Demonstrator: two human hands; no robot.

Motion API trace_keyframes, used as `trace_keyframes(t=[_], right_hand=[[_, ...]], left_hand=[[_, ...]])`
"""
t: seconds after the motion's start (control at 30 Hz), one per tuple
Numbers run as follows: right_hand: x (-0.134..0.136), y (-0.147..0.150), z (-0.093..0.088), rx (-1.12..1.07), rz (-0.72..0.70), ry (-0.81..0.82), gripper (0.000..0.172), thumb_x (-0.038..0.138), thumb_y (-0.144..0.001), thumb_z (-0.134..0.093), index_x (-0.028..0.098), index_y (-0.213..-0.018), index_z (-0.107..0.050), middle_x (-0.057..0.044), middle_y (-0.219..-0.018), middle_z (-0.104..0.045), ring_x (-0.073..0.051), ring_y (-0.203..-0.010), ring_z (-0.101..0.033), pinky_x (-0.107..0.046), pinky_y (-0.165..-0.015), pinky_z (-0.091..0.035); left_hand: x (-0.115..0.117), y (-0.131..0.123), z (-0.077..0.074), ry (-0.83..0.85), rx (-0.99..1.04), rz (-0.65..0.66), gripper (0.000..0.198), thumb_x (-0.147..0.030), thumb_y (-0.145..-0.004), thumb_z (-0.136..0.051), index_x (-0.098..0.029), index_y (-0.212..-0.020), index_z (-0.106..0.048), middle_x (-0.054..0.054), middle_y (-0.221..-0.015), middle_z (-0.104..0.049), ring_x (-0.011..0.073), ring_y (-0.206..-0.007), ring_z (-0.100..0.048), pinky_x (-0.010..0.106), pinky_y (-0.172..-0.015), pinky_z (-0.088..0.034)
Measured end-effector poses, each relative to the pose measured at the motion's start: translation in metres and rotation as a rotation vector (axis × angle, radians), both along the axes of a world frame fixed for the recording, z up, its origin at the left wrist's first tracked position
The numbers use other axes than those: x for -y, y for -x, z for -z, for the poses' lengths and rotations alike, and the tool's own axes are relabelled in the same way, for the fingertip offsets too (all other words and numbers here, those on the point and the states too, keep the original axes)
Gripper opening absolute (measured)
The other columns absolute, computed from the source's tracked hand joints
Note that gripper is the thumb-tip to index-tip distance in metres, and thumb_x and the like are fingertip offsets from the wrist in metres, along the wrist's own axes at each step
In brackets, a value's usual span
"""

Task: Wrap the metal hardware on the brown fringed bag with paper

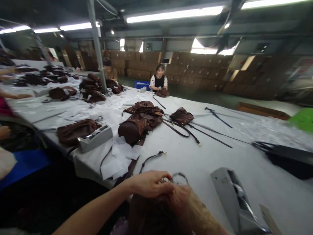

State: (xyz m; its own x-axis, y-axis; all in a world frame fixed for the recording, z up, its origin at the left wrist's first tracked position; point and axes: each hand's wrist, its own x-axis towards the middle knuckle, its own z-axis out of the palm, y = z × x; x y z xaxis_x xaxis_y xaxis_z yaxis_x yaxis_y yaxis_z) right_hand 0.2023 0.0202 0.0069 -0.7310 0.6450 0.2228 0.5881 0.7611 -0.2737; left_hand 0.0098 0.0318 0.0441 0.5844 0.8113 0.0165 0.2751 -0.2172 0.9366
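Observation:
At the table's near edge my left hand (pixel 153 184) is closed, fingers bent, and meets my right hand (pixel 182 197). Both grip the top of a dark brown bag (pixel 146 213), which hangs in shadow against my body; their exact fingertip hold is hidden. A thin greyish loop (pixel 180 174) sticks up behind my right hand. Just beyond my left hand lies a short dark strap (pixel 151 158) with a gold-coloured end. White paper sheets (pixel 119 156) lie to its left, near a brown bag with a round base (pixel 129 130).
A grey tape dispenser (pixel 230 195) stands at right, another dispenser (pixel 96 138) at left beside a brown bag (pixel 75 132). A small brown bag (pixel 182 116) with long straps lies ahead. A person (pixel 158 80) works across the white table (pixel 193 160). Bags are heaped far left.

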Motion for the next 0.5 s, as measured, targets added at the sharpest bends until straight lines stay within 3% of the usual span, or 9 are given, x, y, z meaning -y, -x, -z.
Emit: trace_keyframes(t=[0.1,0.17,0.23,0.3,0.37,0.43,0.5], right_hand=[[-0.019,-0.001,-0.057,-0.041,0.005,-0.120,0.041,0.041,-0.103,-0.028,0.016,-0.092,-0.058,-0.008,-0.078,-0.070,-0.019,-0.068,-0.067,-0.029,-0.058,-0.046],[-0.027,0.000,-0.093,-0.118,0.045,-0.144,0.044,0.049,-0.102,-0.029,0.016,-0.091,-0.055,-0.007,-0.077,-0.068,-0.017,-0.065,-0.064,-0.028,-0.057,-0.042],[-0.030,0.003,-0.118,-0.205,0.081,-0.112,0.041,0.054,-0.099,-0.035,0.017,-0.096,-0.054,-0.005,-0.079,-0.068,-0.016,-0.065,-0.063,-0.026,-0.057,-0.040],[-0.031,0.006,-0.126,-0.267,0.116,-0.065,0.039,0.055,-0.097,-0.042,0.019,-0.106,-0.053,-0.004,-0.083,-0.068,-0.016,-0.066,-0.064,-0.025,-0.057,-0.040],[-0.033,0.007,-0.120,-0.280,0.157,-0.053,0.038,0.054,-0.097,-0.043,0.020,-0.110,-0.051,-0.003,-0.084,-0.069,-0.017,-0.067,-0.065,-0.025,-0.057,-0.040],[-0.035,0.005,-0.109,-0.210,0.212,-0.093,0.034,0.052,-0.098,-0.042,0.019,-0.101,-0.051,-0.003,-0.077,-0.068,-0.017,-0.063,-0.065,-0.025,-0.053,-0.037],[-0.037,0.000,-0.102,-0.080,0.228,-0.166,0.032,0.049,-0.097,-0.046,0.018,-0.092,-0.052,-0.002,-0.069,-0.066,-0.017,-0.058,-0.063,-0.026,-0.049,-0.033]], left_hand=[[-0.012,-0.014,-0.028,0.039,0.293,-0.115,0.037,-0.045,-0.088,-0.055,-0.020,-0.114,-0.065,-0.001,-0.065,-0.060,0.0110,-0.053,-0.050,0.020,-0.049,-0.037],[-0.019,-0.025,-0.044,0.075,0.545,-0.199,0.037,-0.045,-0.086,-0.060,-0.018,-0.111,-0.065,-0.005,-0.058,-0.050,0.0068,-0.046,-0.038,0.018,-0.043,-0.029],[-0.025,-0.035,-0.054,0.121,0.797,-0.316,0.037,-0.045,-0.081,-0.068,-0.019,-0.106,-0.065,-0.006,-0.058,-0.050,0.0055,-0.046,-0.038,0.016,-0.045,-0.030],[-0.030,-0.045,-0.056,0.191,1.012,-0.428,0.039,-0.046,-0.076,-0.073,-0.020,-0.103,-0.064,-0.004,-0.062,-0.056,0.0064,-0.051,-0.046,0.016,-0.050,-0.037],[-0.034,-0.051,-0.050,0.255,1.139,-0.498,0.044,-0.048,-0.073,-0.076,-0.020,-0.103,-0.062,-0.003,-0.064,-0.058,0.0078,-0.055,-0.051,0.017,-0.054,-0.041],[-0.037,-0.052,-0.040,0.290,1.117,-0.489,0.048,-0.052,-0.074,-0.073,-0.019,-0.107,-0.061,-0.004,-0.061,-0.055,0.0076,-0.052,-0.050,0.017,-0.052,-0.040],[-0.038,-0.047,-0.034,0.271,0.925,-0.386,0.053,-0.059,-0.079,-0.064,-0.016,-0.110,-0.061,-0.004,-0.058,-0.055,0.0087,-0.050,-0.049,0.018,-0.049,-0.038]])
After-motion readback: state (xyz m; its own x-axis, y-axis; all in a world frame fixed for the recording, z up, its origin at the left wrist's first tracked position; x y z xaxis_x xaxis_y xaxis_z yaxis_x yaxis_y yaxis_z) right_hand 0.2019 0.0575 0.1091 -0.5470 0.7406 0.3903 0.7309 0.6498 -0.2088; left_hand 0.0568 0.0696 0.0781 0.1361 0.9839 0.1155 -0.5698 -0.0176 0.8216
